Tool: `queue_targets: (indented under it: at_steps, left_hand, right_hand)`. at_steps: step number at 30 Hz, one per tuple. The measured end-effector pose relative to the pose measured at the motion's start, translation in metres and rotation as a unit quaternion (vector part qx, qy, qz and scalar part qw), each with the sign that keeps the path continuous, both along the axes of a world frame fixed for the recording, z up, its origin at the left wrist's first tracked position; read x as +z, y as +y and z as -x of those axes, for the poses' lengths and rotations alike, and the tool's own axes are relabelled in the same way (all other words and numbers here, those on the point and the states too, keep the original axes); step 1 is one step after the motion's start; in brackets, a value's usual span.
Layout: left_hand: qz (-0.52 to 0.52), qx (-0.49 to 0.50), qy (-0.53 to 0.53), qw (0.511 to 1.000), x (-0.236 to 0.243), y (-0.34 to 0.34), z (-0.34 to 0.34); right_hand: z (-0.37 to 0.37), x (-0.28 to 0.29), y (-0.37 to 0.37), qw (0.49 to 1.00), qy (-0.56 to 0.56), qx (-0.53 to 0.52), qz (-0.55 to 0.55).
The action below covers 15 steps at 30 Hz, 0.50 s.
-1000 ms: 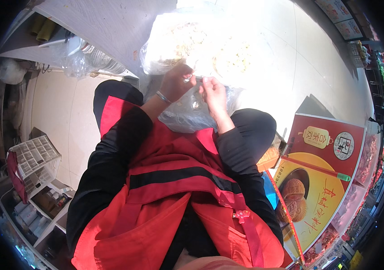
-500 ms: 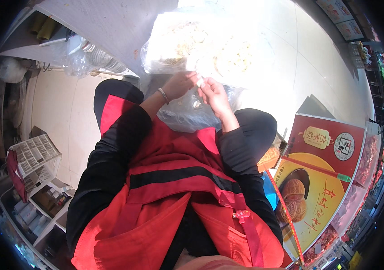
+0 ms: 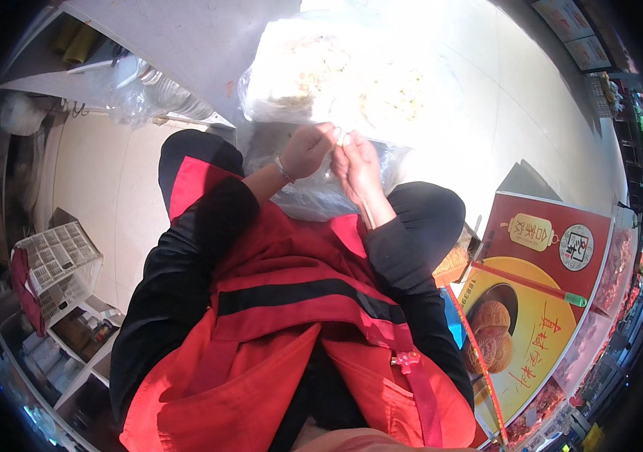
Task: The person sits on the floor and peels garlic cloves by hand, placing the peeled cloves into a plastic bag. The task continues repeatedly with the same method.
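Observation:
My left hand (image 3: 311,151), a bracelet at its wrist, and my right hand (image 3: 358,167) meet fingertip to fingertip in front of my knees. Both are closed in a pinch on a small whitish piece (image 3: 342,138), whose kind I cannot make out in the glare. Below them, between my knees, hangs a crumpled clear plastic bag (image 3: 314,199). Just beyond my fingers lies a spread white plastic sheet or bag (image 3: 261,102). On it are a heap of small tan bits (image 3: 310,68) and a heap of yellowish pieces (image 3: 395,94), both washed out by sunlight.
A grey cabinet (image 3: 186,45) with an open shelf stands at the far left. A white plastic basket (image 3: 62,252) sits on the left. At my right is a red and yellow printed box (image 3: 517,301) with a green-ended red stick (image 3: 555,292) across it. Pale floor tiles surround me.
My hands have turned slightly and drawn closer together, with the left fingers curled more and the right wrist shifted a little downward. The small whitish piece stays pinched between them.

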<state>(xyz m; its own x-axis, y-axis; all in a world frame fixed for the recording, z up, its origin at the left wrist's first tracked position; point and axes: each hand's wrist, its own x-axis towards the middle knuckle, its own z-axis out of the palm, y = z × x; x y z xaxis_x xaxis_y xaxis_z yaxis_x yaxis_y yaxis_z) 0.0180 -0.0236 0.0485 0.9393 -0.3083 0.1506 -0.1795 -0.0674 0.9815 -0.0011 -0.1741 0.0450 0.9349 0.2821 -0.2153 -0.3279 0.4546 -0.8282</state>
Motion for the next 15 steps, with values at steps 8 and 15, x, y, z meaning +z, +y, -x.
queue_targets:
  at_steps: [8, 15]
  left_hand:
    - [0.043, 0.044, 0.112, 0.992, -0.03, 0.001, -0.007]
    - [0.04, 0.081, 0.016, 0.996, -0.017, 0.006, -0.011]
  right_hand:
    - [-0.011, 0.0, -0.008, 0.995, 0.019, -0.02, 0.092]
    - [-0.016, 0.005, -0.019, 0.998, 0.008, -0.005, 0.067]
